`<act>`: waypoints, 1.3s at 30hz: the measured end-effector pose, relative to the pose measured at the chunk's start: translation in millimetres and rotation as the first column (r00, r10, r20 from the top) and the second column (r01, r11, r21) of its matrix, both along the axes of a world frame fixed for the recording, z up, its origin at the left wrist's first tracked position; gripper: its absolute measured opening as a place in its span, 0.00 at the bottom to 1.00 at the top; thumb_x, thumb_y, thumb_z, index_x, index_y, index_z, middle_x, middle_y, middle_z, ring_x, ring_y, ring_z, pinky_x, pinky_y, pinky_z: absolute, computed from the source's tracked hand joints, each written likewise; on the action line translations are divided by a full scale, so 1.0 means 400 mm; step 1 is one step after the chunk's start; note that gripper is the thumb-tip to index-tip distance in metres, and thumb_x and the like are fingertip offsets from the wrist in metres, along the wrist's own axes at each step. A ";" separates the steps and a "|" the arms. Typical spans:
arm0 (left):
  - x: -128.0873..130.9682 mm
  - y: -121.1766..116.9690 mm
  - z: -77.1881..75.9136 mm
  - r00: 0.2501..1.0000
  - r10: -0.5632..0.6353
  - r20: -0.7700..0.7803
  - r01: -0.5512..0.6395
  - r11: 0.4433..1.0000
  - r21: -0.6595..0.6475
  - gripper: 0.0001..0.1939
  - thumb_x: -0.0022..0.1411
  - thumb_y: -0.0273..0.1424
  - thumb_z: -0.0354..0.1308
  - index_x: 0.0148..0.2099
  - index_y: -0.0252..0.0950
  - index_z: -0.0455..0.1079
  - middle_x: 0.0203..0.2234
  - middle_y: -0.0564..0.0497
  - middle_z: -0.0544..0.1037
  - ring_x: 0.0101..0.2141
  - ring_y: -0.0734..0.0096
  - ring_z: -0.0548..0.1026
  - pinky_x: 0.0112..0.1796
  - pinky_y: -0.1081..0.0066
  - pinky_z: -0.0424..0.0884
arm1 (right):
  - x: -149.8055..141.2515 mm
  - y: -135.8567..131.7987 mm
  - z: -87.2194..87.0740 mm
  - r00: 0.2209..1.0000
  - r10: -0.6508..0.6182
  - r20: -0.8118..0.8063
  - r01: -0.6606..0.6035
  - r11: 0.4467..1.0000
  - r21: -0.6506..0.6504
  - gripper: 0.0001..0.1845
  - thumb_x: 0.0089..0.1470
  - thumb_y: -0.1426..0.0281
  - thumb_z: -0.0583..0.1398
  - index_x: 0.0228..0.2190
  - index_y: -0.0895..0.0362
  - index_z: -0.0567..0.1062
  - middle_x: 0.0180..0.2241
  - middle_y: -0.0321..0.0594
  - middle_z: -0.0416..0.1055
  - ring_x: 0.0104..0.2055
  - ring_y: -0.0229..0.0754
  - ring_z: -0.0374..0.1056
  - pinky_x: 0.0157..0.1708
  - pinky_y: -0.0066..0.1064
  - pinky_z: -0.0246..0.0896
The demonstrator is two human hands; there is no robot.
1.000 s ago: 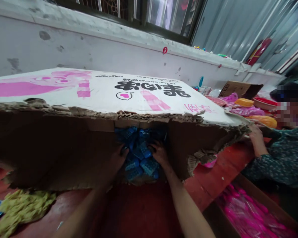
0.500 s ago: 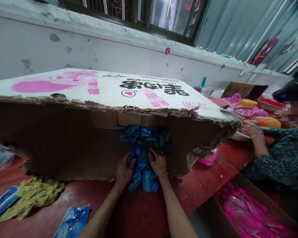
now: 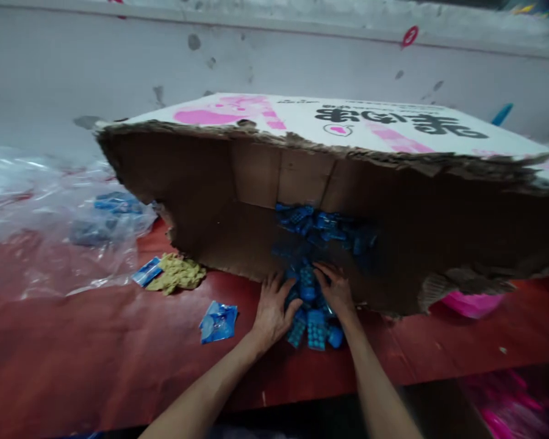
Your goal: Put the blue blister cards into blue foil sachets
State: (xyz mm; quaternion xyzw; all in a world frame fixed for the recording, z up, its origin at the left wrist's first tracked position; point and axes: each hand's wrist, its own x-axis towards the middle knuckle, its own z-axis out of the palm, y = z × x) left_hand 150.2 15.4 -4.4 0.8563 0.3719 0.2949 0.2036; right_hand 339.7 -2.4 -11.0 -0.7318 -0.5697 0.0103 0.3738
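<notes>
Small blue plastic pieces (image 3: 316, 329) with rows of round bumps lie in a loose heap at the mouth of a cardboard box (image 3: 251, 244) turned on its side. More blue pieces (image 3: 333, 225) sit deeper in the box's shadow. My left hand (image 3: 274, 308) rests along the left of the heap, fingers spread and thumb against the pieces. On the other side my right hand (image 3: 336, 291) is bent over the heap's edge with fingers apart. Both hands touch the pieces from outside; neither is closed around one. Some fingertips blur into the dark.
Left of the box are a yellow-green crumpled cloth or glove (image 3: 177, 274), a blue packet (image 3: 218, 321) and clear plastic bags (image 3: 64, 238) on the red tabletop (image 3: 132, 360). Something bright pink (image 3: 472, 303) shows under the box's torn right edge. Pink items (image 3: 507, 405) lie below the table at right.
The view has swung left and down, so the co-worker at right is out of sight and the plastic bags show more. My hands stay around the blue heap; the left hand's fingers look more spread.
</notes>
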 end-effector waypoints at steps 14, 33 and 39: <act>-0.548 -0.145 -0.051 0.899 0.435 -0.058 -0.405 0.873 0.271 0.18 0.56 0.30 0.51 0.50 0.38 0.64 0.47 0.42 0.70 0.51 0.57 0.66 0.45 0.57 0.68 | -0.522 -0.082 0.113 0.864 0.476 -0.163 -0.464 0.879 0.110 0.15 0.59 0.66 0.50 0.25 0.55 0.70 0.25 0.37 0.69 0.31 0.40 0.64 0.35 0.33 0.57; -0.533 -0.131 -0.033 0.814 0.555 0.172 -0.534 0.831 -0.156 0.12 0.57 0.33 0.49 0.39 0.37 0.71 0.39 0.45 0.76 0.43 0.61 0.72 0.45 0.60 0.68 | -0.546 0.039 0.085 0.787 0.606 0.118 -0.542 0.769 -0.339 0.18 0.53 0.67 0.57 0.47 0.51 0.68 0.50 0.42 0.65 0.51 0.47 0.58 0.48 0.39 0.53; -0.464 -0.146 -0.014 0.815 0.508 0.280 -0.434 0.854 -0.286 0.10 0.57 0.32 0.50 0.38 0.38 0.72 0.37 0.45 0.76 0.41 0.62 0.72 0.44 0.61 0.68 | -0.516 -0.061 -0.003 0.926 0.359 0.118 -0.320 0.912 -0.257 0.10 0.52 0.72 0.59 0.37 0.50 0.76 0.43 0.40 0.70 0.44 0.47 0.61 0.42 0.39 0.54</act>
